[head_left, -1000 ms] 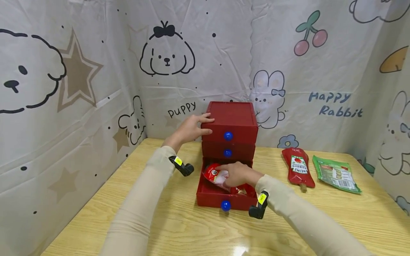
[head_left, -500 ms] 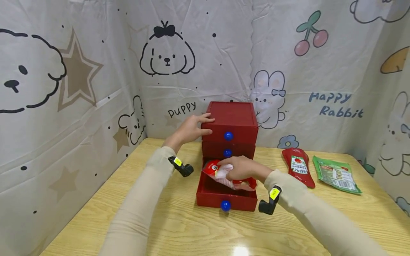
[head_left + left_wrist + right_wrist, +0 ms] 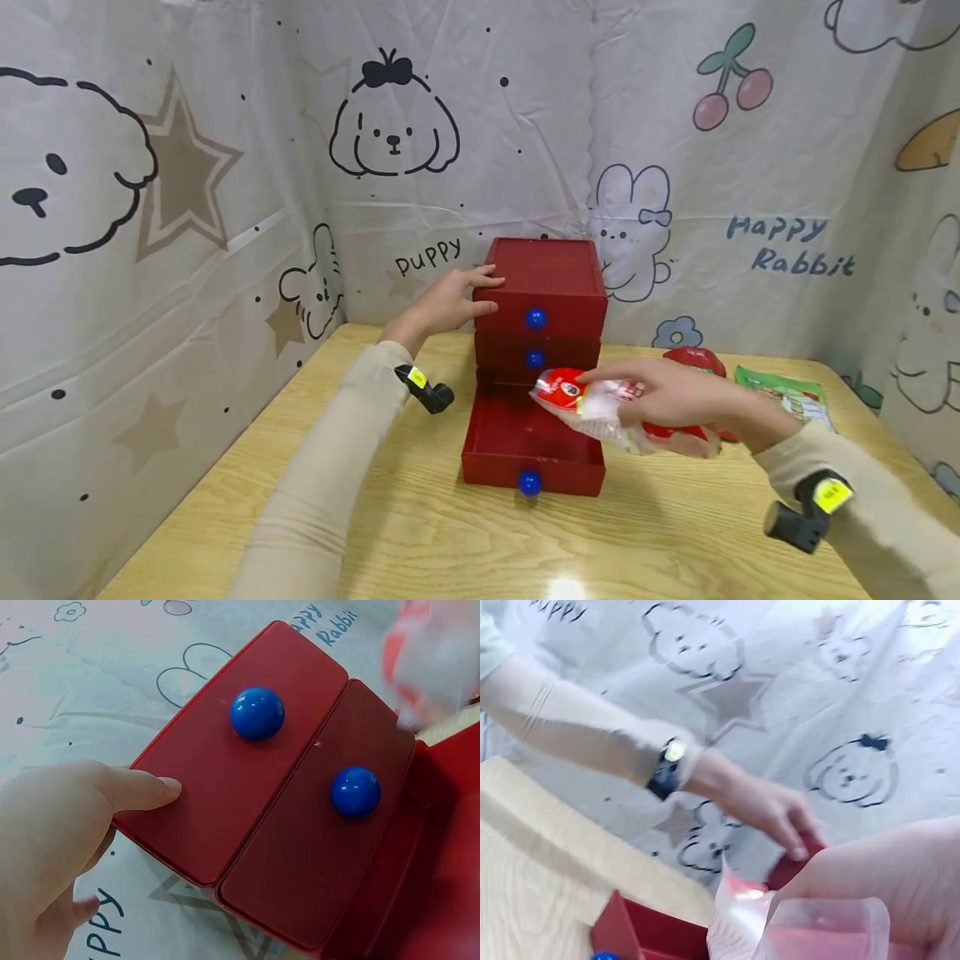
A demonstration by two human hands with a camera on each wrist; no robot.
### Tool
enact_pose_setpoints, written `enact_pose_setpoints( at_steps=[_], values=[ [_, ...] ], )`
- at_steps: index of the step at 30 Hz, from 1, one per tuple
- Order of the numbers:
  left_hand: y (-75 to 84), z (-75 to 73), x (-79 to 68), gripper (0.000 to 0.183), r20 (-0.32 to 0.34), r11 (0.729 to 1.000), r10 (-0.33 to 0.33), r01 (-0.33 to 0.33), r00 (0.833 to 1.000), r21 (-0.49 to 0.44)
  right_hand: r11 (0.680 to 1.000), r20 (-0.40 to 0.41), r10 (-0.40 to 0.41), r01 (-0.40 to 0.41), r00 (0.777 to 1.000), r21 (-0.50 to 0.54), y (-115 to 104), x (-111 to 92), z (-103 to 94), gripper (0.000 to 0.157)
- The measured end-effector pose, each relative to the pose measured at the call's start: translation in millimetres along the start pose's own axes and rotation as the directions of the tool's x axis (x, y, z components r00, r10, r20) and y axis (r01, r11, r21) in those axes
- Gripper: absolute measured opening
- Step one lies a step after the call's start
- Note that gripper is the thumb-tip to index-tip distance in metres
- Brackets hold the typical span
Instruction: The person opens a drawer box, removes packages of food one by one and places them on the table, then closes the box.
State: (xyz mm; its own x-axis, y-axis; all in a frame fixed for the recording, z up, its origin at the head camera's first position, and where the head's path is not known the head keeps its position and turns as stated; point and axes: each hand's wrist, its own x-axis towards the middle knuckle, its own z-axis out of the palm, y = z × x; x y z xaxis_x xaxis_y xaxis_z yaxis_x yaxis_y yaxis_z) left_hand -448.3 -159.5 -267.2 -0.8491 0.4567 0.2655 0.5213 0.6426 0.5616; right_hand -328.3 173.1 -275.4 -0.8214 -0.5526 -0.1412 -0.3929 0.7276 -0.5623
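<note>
A red drawer cabinet (image 3: 543, 271) with blue knobs stands at the back of the table, its bottom drawer (image 3: 532, 429) pulled out and bare inside. My left hand (image 3: 448, 302) holds the cabinet's upper left corner; in the left wrist view the thumb (image 3: 146, 789) lies on the top drawer's front. To the right of the pulled-out drawer, above the table, my right hand (image 3: 667, 398) grips a red and white plastic snack bag (image 3: 592, 408). That bag (image 3: 739, 922) is partly covered by the hand in the right wrist view, and its lettering is unreadable.
A red Heinz ketchup pouch (image 3: 693, 358) lies on the right of the table, mostly behind the right hand. Beside it is a green packet (image 3: 783, 390), partly covered by the forearm. Printed cloth (image 3: 465, 125) hangs behind and at both sides.
The right hand has lifted the snack bag out of the bottom drawer and moved right with it. The left hand stays on the cabinet's corner.
</note>
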Motion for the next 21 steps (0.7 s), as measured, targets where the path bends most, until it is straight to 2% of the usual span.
enact_pose_setpoints(
  at_steps=[5, 8, 12, 16, 21],
  values=[
    [-0.1, 3.4, 1.9, 0.049, 0.010, 1.000, -0.005, 0.005, 1.000, -0.018, 0.988, -0.091, 0.040, -0.052, 0.995, -0.143, 48, -43, -2.2, 0.059],
    [-1.1, 4.2, 2.4, 0.049, 0.009, 1.000, -0.002, 0.002, 1.000, -0.018, 0.966, -0.123, 0.083, -0.110, 0.989, -0.235, 81, -62, 3.8, 0.054],
    [-1.4, 2.8, 2.9, 0.048, 0.004, 1.000, 0.011, -0.011, 1.000, -0.011, 0.951, -0.121, 0.164, -0.190, 0.979, -0.244, 115, -81, 16.2, 0.050],
    [-1.0, 0.0, 3.0, 0.048, -0.009, 1.000, 0.014, -0.014, 1.000, -0.009, 0.943, -0.110, 0.223, -0.243, 0.969, -0.228, 135, -91, 29.7, 0.052],
    [-0.7, -0.4, 3.3, 0.049, 0.002, 1.000, 0.009, -0.009, 1.000, -0.006, 0.913, -0.103, 0.322, -0.337, 0.941, -0.230, 143, -97, 43.2, 0.059]
  ],
)
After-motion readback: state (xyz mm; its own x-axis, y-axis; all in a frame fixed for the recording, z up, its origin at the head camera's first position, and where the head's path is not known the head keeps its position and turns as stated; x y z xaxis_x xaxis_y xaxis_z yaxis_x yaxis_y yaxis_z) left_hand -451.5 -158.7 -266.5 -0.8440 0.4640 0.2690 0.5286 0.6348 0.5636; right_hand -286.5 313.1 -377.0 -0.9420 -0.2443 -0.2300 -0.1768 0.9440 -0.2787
